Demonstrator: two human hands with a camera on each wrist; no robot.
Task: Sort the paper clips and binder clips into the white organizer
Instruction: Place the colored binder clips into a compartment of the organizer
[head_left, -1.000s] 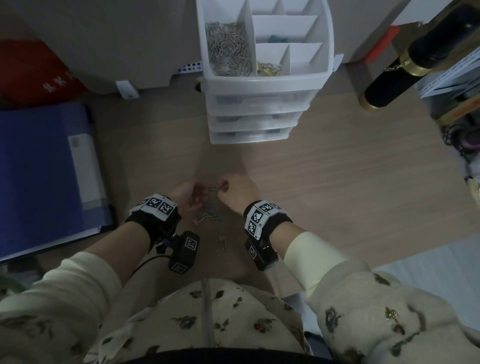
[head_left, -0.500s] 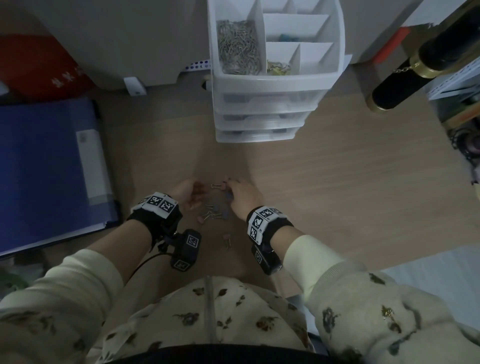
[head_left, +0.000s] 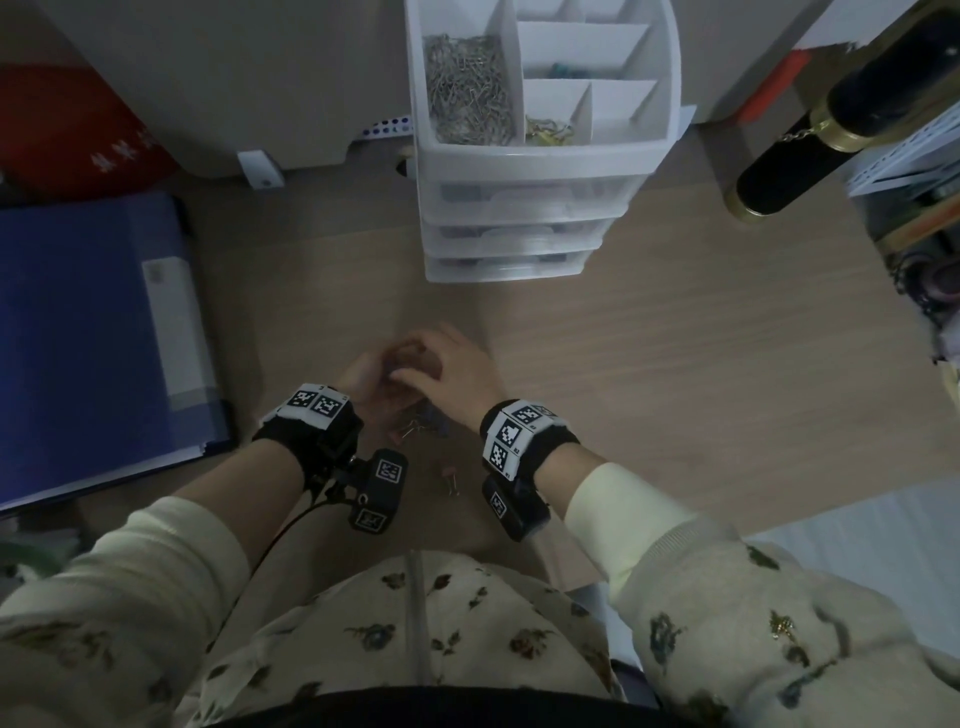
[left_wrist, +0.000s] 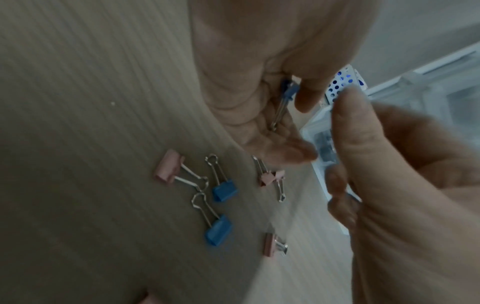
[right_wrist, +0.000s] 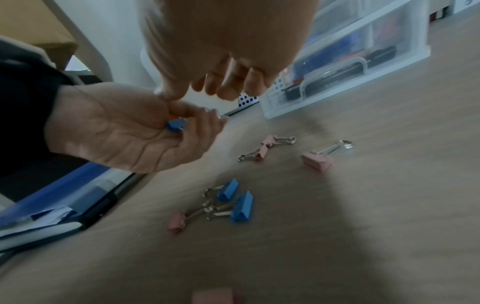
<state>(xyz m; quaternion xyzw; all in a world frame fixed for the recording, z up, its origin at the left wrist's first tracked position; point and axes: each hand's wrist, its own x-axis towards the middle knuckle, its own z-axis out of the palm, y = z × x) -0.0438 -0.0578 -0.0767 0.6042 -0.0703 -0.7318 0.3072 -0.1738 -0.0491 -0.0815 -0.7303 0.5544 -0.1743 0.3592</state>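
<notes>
Swung right hand (head_left: 457, 374) across onto left hand (head_left: 363, 376); touching now. Grips blue binder clip (right_wrist: 176, 124) in curled left; cannot tell right's hold. Gathering stage: loose binder clips (right_wrist: 240, 207) on table (head_left: 675, 338), short of white organizer (head_left: 540, 156). Next: pinch another.

Covered clips, cropped edges
In the head view the left hand (head_left: 363, 379) is overlapped by the blurred right hand (head_left: 457, 371), so nothing held is seen there; the blue binder clip (right_wrist: 176, 124) is largely covered by left fingers — a blue sliver (left_wrist: 353, 197) behind the right fingers cannot be identified, and a pink binder clip (right_wrist: 213, 296) is cut by the bottom edge.
</notes>
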